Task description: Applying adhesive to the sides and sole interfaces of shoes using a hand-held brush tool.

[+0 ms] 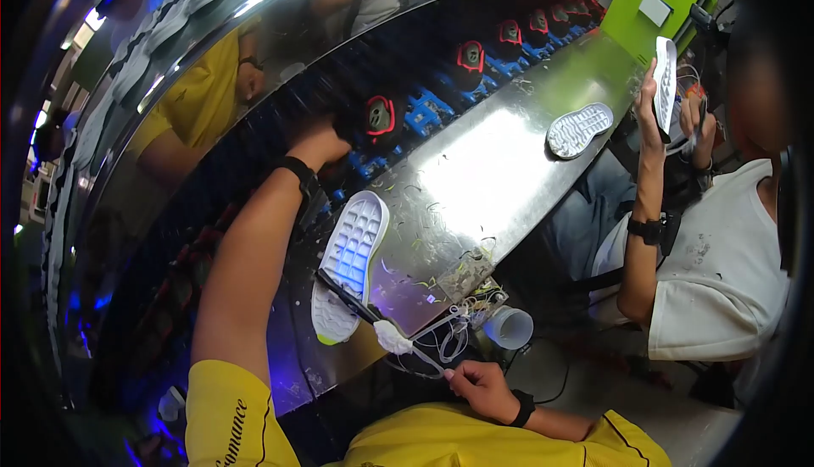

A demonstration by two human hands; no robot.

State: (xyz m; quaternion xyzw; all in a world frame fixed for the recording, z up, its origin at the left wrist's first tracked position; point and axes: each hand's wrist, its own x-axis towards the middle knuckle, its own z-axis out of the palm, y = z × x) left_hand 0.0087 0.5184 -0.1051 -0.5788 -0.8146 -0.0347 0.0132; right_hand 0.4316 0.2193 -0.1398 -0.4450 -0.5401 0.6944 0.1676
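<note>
My left hand (pixel 320 141) reaches far out to the dark conveyor (pixel 254 179) and closes on a black shoe with a red lining (pixel 373 119). A white shoe sole (pixel 352 259) lies tread-up on the steel table (pixel 483 187) beside my left forearm. Across its lower part rests a black-handled brush tool (pixel 348 296) with a whitish clump at its tip. My right hand (pixel 482 385), close to my chest, pinches the thin pale cord (pixel 428 361) that runs from that tool.
More black-and-red shoes on blue holders (pixel 471 58) run along the conveyor. A second white sole (pixel 579 128) lies farther along the table. A white cup (pixel 509 328) and tangled wires sit at the table edge. A seated co-worker in a white shirt holds a sole (pixel 666 81).
</note>
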